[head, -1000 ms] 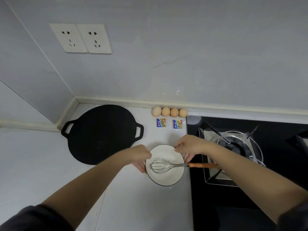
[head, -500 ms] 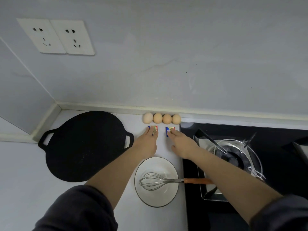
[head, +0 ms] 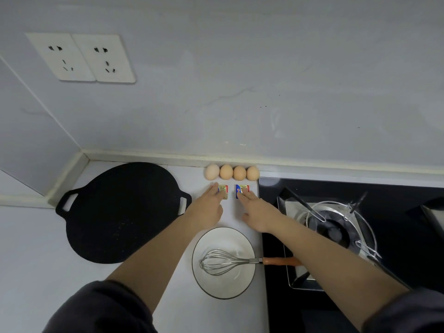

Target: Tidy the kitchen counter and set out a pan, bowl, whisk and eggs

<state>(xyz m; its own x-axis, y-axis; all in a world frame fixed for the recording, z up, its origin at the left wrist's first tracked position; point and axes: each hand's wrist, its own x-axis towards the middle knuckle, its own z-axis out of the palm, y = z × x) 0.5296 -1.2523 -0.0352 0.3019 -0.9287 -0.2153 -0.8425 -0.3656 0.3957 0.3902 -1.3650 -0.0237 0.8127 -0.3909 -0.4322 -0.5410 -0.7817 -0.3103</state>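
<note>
A flat black pan (head: 120,212) with two loop handles lies on the white counter at the left. A white bowl (head: 223,282) sits in front, and a wire whisk (head: 221,261) with an orange handle rests in it, its handle pointing right. Several brown eggs (head: 232,172) stand in a row against the wall. Below them lie two small foil packets. My left hand (head: 207,209) touches the left packet (head: 223,188) with straight fingers. My right hand (head: 258,211) touches the right packet (head: 241,188) the same way.
A black gas hob (head: 408,236) with a steel burner ring (head: 336,227) and pan support takes up the right side. The wall with two white sockets (head: 81,57) rises behind. Bare white counter (head: 31,248) lies left of the pan.
Both hands left the bowl's rim and reached forward to the two packets. Since half a second ago they have barely moved. The bowl and whisk stay put.
</note>
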